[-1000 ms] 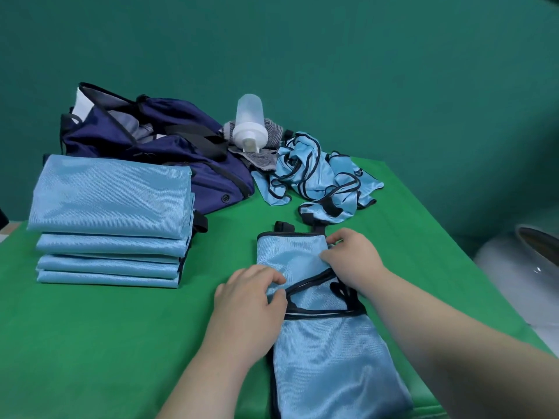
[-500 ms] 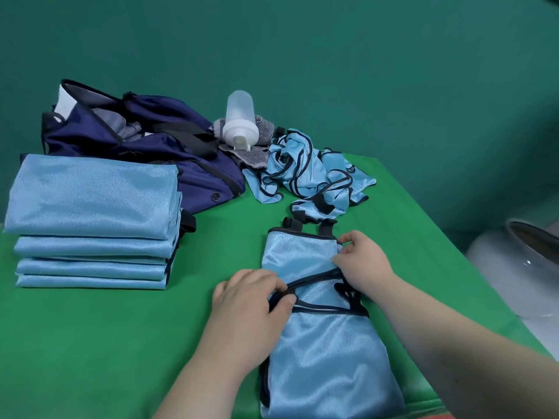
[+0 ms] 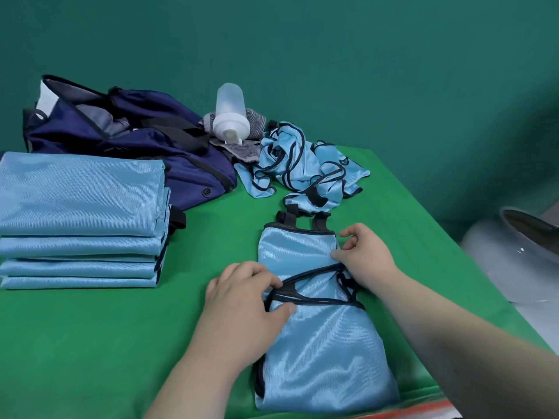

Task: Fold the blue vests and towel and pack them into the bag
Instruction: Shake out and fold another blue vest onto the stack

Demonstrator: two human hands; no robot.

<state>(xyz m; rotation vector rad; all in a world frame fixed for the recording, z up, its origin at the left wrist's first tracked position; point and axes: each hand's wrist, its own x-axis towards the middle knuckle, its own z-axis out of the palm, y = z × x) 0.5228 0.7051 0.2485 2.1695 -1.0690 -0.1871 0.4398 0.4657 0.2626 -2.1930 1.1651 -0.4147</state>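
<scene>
A light blue vest (image 3: pixel 320 343) with black trim lies lengthwise on the green table (image 3: pixel 90 343) in front of me, partly folded. My left hand (image 3: pixel 242 297) grips its left edge at the black trim. My right hand (image 3: pixel 363 255) pinches its right edge near the upper part. A stack of folded blue vests (image 3: pixel 81 219) sits at the left. Crumpled blue vests (image 3: pixel 302 164) lie at the back. The open navy bag (image 3: pixel 127 137) rests at the back left. A grey striped towel (image 3: pixel 242 143) lies beside the bag.
A clear plastic bottle with a white cap (image 3: pixel 231 116) lies on the towel. A grey round bin (image 3: pixel 520 252) stands off the table's right edge. A green wall runs behind the table.
The vest has shifted a little away from me and its top end is drawn narrower. Both hands stay at its edges, the right one now pinching the fabric with fingers apart.
</scene>
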